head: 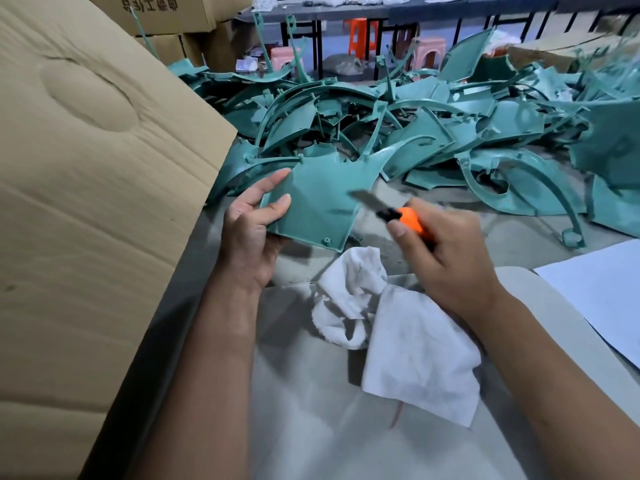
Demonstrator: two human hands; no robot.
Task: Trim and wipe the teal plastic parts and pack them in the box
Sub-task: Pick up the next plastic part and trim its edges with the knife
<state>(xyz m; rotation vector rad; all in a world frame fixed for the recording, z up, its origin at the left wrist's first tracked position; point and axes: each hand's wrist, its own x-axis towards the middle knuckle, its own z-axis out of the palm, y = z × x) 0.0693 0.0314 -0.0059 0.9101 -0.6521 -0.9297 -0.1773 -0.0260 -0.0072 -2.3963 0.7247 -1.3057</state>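
Observation:
My left hand [254, 221] holds a flat teal plastic panel [318, 199] by its left edge, thumb on the face and fingers behind it. My right hand [446, 251] grips an orange and black utility knife [398, 213]. Its blade, blurred with motion, points up-left at the panel's right edge. A white cloth [398, 334] lies crumpled on the grey table [311, 427] just below both hands. A large heap of teal parts [433, 133] covers the table behind. The cardboard box flap [86, 185] rises at the left.
White sheets [606, 292] lie on the table at the right. More cardboard boxes [166, 15] stand at the back left. Orange and pink stools [363, 32] and a dark table sit in the background.

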